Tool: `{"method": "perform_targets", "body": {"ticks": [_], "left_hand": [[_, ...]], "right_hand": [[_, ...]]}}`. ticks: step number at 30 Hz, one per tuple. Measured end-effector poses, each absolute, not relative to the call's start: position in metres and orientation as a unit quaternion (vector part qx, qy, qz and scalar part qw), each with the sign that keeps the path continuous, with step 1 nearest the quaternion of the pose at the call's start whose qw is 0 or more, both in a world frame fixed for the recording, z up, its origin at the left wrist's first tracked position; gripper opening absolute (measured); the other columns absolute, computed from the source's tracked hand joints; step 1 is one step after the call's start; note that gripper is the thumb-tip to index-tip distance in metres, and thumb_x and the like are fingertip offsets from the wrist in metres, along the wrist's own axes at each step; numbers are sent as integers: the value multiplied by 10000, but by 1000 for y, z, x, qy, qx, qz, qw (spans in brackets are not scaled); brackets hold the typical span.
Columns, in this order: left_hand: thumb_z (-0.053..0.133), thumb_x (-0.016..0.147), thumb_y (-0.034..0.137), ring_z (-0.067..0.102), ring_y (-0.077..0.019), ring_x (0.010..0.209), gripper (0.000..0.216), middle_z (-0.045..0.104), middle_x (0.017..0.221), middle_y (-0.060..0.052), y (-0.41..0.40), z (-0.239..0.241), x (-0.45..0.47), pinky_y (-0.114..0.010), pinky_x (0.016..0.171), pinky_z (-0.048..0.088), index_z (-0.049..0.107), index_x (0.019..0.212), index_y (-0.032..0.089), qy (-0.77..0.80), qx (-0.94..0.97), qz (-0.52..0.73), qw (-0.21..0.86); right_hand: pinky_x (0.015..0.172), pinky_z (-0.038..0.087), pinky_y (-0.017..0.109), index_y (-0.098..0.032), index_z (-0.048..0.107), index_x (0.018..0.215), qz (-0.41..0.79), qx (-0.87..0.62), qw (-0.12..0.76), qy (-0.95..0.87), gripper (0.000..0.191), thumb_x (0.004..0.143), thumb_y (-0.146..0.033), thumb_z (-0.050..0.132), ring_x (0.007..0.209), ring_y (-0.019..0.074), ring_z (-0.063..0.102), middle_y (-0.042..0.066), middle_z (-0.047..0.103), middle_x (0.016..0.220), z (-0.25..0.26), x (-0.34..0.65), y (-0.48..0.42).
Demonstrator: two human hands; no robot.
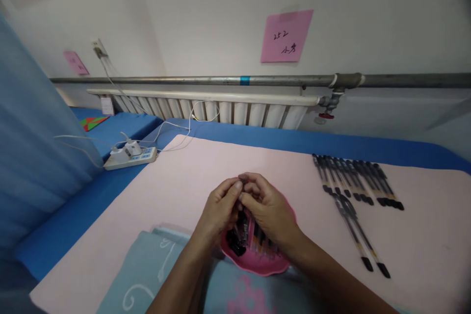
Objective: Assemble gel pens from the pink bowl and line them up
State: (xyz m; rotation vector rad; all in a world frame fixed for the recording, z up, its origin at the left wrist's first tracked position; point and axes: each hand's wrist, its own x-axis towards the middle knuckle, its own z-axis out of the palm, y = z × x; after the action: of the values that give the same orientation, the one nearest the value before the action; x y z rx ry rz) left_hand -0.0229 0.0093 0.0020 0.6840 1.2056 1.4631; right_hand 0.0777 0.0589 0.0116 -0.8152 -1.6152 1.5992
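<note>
My left hand point(221, 206) and my right hand point(270, 208) meet above a pink tray point(263, 269) with a wavy rim. Both hands are closed, fingertips pinched together. Whatever lies between the fingers is small and mostly hidden. Inside the tray, black pen caps point(235, 244) lie on the left and several clear pen parts point(263, 244) on the right, partly covered by my hands. To the right, a row of black capped pens point(355, 179) lies on the pink sheet point(176, 181). Two more pens point(358, 235) lie nearer, below that row.
A white power strip point(142, 158) with plugged chargers and cables lies at the left. A light blue patterned cloth point(147, 265) is at the front edge. Behind the blue bed surface point(287, 140) stand a radiator point(235, 112) and a metal pipe point(206, 80). A blue curtain point(37, 132) hangs left.
</note>
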Motion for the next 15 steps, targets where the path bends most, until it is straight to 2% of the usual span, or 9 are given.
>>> {"method": "perform_targets", "body": {"ticks": [4,9,12,15], "left_hand": [[598,750,420,218,-10,288,257,381,432,101,9,10,-29,-146,293,134,573,874,196,498,258,615,554],[612,745,384,224,8,299,259,476,535,73,5,18,-43,-129,292,103,582,906,184,488,231,639,548],[624,738,371,232,13,312,271,459,543,73,3,20,-49,-120,302,97,589,920,173,483,218,654,539],[634,730,369,246,15,316,272,457,557,71,2,20,-53,-119,304,100,597,913,171,478,216,663,534]], "right_hand": [[715,484,288,-246,481,1084,639,-299,344,-619,384,715,-207,581,779,147,611,-18,627,822,14,81,63],[709,466,284,-207,567,962,535,-336,342,-696,201,777,-284,546,773,145,589,3,618,840,21,93,80],[688,452,277,-199,591,853,463,-306,279,-784,119,807,-210,482,736,140,575,-5,624,786,21,98,85],[709,434,281,-201,614,820,379,-206,185,-883,178,796,-122,457,764,146,570,3,643,821,16,97,81]]}}
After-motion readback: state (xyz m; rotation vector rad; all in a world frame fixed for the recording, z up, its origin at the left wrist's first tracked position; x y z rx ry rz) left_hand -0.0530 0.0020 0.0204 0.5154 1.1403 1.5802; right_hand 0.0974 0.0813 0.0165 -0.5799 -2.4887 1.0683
